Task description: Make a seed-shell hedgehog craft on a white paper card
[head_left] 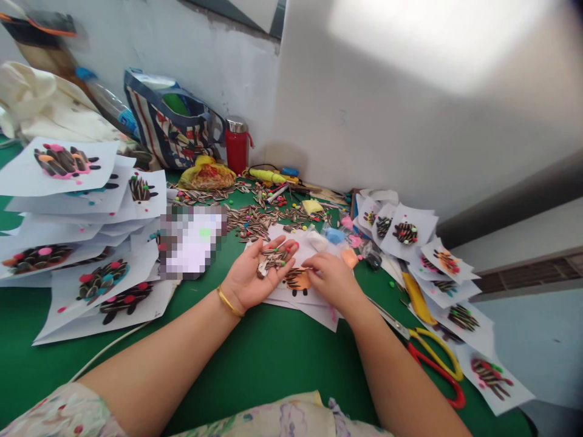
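My left hand (pixel 255 273) is turned palm up, and a small heap of striped sunflower seeds (pixel 272 260) with a few coloured bits lies in it. Under its fingertips is an orange clay shape (pixel 302 280) on white paper (pixel 285 297), set with sunflower seeds and dark foot-like pieces. At the right edge of that shape, my right hand (pixel 332 280) has its fingers drawn together in a pinch. Whatever sits between those fingertips is hidden.
Loose sunflower seeds (pixel 255 218) are scattered behind my hands. Lumps of clay, like the blue one (pixel 334 235), lie beyond the paper. Scissors (pixel 432 358) rest by my right forearm. Decorated sheets are stacked left (pixel 100 315) and right (pixel 496 376). A red flask (pixel 237 149) stands behind.
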### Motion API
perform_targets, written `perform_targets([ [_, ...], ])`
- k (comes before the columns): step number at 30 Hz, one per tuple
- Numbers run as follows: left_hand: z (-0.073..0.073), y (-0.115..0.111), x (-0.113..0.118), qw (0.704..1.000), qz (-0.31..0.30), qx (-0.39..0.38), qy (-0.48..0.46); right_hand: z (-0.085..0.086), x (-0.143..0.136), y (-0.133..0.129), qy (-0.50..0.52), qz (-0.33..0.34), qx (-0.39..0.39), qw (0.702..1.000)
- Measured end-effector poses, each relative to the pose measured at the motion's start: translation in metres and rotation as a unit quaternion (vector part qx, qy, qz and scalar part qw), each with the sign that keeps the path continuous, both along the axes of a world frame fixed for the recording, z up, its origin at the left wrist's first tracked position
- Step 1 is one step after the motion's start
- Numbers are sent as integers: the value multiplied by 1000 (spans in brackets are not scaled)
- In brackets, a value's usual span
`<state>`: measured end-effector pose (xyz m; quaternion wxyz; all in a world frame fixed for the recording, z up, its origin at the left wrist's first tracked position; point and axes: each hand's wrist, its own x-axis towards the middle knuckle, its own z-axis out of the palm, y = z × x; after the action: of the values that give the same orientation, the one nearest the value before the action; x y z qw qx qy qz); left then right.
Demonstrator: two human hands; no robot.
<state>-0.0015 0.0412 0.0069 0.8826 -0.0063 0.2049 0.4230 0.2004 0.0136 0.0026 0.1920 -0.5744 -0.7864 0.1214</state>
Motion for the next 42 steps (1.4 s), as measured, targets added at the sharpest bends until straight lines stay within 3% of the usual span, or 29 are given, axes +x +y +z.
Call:
perform_targets([
  [4,2,-3,2,1000,-20,8,1,16,-9,-7,78,4,85,993],
  [7,1,-6,5,997,-63,36,-11,26,-26,-9,83,50,106,990],
  [11,-2,-9,7,993,-105,43,-19,30,-47,0,-20,84,119,989],
  [16,-3,-9,6,993,-111,24,-19,30,-59,12,-108,100,114,982],
  [20,-1,-8,6,994,-101,40,-13,39,-55,11,-29,87,118,989],
  [24,0,-5,4,997,-50,52,-3,44,-33,7,99,-3,72,993],
  [27,0,-2,1,1000,-5,23,-4,33,-10,8,145,-61,25,987],
  [34,-3,1,-1,1000,6,12,-8,-12,11,10,147,-77,-54,985],
  [42,-3,1,0,1000,4,9,-5,-16,7,13,128,-50,-62,989],
])
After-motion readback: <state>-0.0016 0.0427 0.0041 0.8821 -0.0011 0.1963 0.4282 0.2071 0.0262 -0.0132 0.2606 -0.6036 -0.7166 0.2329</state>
